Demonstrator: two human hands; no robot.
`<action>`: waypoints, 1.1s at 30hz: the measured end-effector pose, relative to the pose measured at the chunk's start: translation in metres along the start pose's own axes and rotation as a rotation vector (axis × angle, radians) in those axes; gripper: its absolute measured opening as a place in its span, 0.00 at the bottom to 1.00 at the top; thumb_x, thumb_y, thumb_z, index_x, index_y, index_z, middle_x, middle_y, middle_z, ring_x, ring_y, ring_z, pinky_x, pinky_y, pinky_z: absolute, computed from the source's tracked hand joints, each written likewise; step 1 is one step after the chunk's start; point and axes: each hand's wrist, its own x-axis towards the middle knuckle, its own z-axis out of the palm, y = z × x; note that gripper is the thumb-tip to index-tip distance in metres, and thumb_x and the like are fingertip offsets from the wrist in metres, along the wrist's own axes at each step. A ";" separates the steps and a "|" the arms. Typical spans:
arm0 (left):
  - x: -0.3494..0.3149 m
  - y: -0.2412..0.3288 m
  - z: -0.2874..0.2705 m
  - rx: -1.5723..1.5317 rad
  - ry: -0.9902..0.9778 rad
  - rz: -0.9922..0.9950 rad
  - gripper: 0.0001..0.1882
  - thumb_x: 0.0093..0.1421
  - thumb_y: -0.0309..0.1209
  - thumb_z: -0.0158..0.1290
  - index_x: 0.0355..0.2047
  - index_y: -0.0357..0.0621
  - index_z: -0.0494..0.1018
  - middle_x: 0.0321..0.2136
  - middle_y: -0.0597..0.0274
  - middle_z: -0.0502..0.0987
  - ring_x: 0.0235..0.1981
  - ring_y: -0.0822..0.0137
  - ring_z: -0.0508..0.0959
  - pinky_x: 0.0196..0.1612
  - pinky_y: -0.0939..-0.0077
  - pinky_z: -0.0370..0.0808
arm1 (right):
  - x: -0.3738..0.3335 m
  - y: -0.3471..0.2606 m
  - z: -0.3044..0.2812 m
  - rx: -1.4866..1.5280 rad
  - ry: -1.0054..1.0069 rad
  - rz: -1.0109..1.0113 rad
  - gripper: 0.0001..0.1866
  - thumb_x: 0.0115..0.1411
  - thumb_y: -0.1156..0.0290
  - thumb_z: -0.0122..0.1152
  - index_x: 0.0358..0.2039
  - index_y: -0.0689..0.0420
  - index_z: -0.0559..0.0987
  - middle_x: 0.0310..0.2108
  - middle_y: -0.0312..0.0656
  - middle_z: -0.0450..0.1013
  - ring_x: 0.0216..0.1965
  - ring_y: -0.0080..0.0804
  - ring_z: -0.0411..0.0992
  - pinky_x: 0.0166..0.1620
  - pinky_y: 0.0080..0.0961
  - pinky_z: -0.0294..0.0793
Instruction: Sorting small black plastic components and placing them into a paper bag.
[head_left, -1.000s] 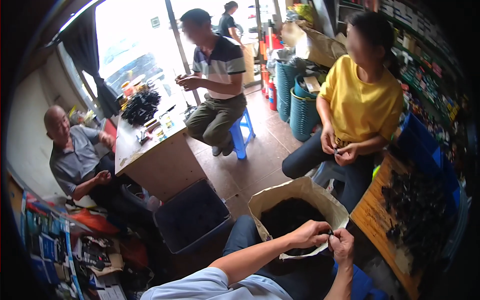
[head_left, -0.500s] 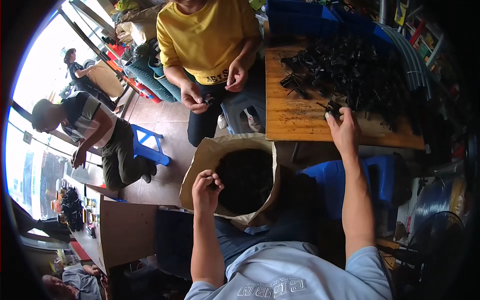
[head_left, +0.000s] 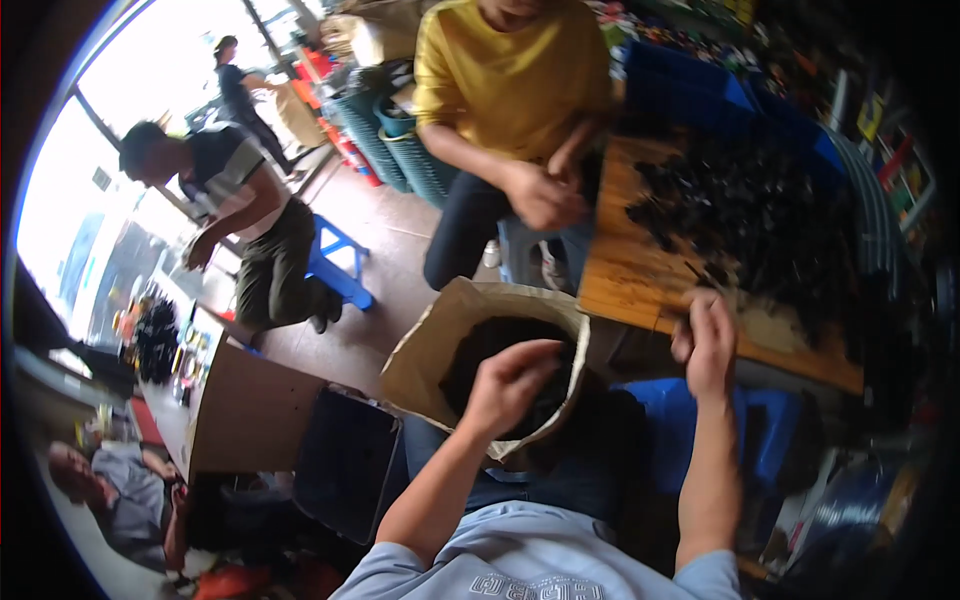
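My left hand (head_left: 512,388) is over the mouth of a paper sack (head_left: 415,352), fingers stretched to the right and blurred; I see nothing held in them. Inside the sack lies a dark mass (head_left: 478,350) of what look like small black parts. By the near edge of the wooden table (head_left: 625,265), my right hand (head_left: 708,345) has its fingers curled round a small black part, mostly hidden and smeared, with a thin dark piece sticking out at the left. A heap of black plastic parts (head_left: 750,215) covers much of the tabletop.
Across the sack sits a person in a yellow top (head_left: 515,85), hands together. Blue bins (head_left: 690,85) stand behind the heap. A blue stool (head_left: 665,415) is below the table; another blue stool (head_left: 338,262) bears a second person. A pale desk (head_left: 255,405) stands left.
The view has turned, shifting the scene. My left hand has moved from the sack's left side to over its middle, and its fingers have straightened. My right hand has drawn back from the heap.
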 end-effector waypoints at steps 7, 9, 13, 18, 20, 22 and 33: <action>-0.003 -0.001 0.019 0.416 -0.188 0.402 0.22 0.52 0.27 0.62 0.48 0.41 0.72 0.38 0.54 0.76 0.34 0.59 0.78 0.38 0.70 0.76 | -0.050 0.025 0.057 0.138 -0.236 0.275 0.07 0.66 0.67 0.49 0.30 0.53 0.69 0.18 0.30 0.62 0.13 0.13 0.58 0.14 0.12 0.52; -0.008 0.002 0.018 0.550 -0.112 0.497 0.15 0.55 0.29 0.58 0.42 0.39 0.73 0.35 0.51 0.75 0.34 0.53 0.78 0.36 0.67 0.76 | -0.050 0.028 0.069 0.202 -0.303 0.289 0.08 0.66 0.66 0.48 0.30 0.53 0.69 0.18 0.30 0.62 0.12 0.13 0.57 0.12 0.13 0.49; -0.014 -0.002 0.013 0.633 0.128 0.496 0.08 0.59 0.30 0.53 0.35 0.39 0.71 0.28 0.51 0.76 0.30 0.51 0.78 0.31 0.66 0.75 | -0.053 0.027 0.088 0.079 -0.392 0.040 0.05 0.66 0.69 0.49 0.35 0.56 0.70 0.20 0.30 0.63 0.16 0.14 0.59 0.18 0.13 0.56; -0.018 -0.012 0.004 0.257 0.062 0.302 0.08 0.61 0.29 0.53 0.37 0.37 0.72 0.26 0.52 0.76 0.29 0.56 0.79 0.33 0.69 0.75 | -0.052 0.057 0.082 0.000 -0.433 -0.173 0.05 0.61 0.75 0.54 0.37 0.60 0.74 0.25 0.30 0.69 0.23 0.13 0.64 0.28 0.12 0.62; -0.020 -0.014 0.002 0.342 0.075 0.451 0.08 0.60 0.30 0.53 0.34 0.37 0.71 0.27 0.48 0.75 0.31 0.49 0.77 0.33 0.64 0.73 | -0.053 0.052 0.082 0.135 -0.475 0.000 0.05 0.60 0.75 0.54 0.36 0.61 0.75 0.26 0.32 0.71 0.23 0.14 0.65 0.29 0.12 0.64; -0.017 -0.014 -0.001 0.463 0.111 0.384 0.07 0.59 0.29 0.54 0.33 0.38 0.71 0.27 0.52 0.75 0.30 0.54 0.77 0.32 0.68 0.73 | -0.053 0.045 0.086 0.209 -0.511 0.076 0.05 0.59 0.76 0.53 0.36 0.61 0.75 0.27 0.33 0.71 0.24 0.14 0.65 0.29 0.11 0.64; -0.012 -0.023 0.002 -0.004 0.112 0.111 0.08 0.60 0.30 0.53 0.34 0.37 0.72 0.29 0.60 0.76 0.30 0.69 0.76 0.33 0.74 0.72 | -0.054 0.041 0.084 0.102 -0.520 0.138 0.06 0.59 0.73 0.53 0.35 0.61 0.74 0.27 0.35 0.70 0.25 0.17 0.66 0.28 0.14 0.64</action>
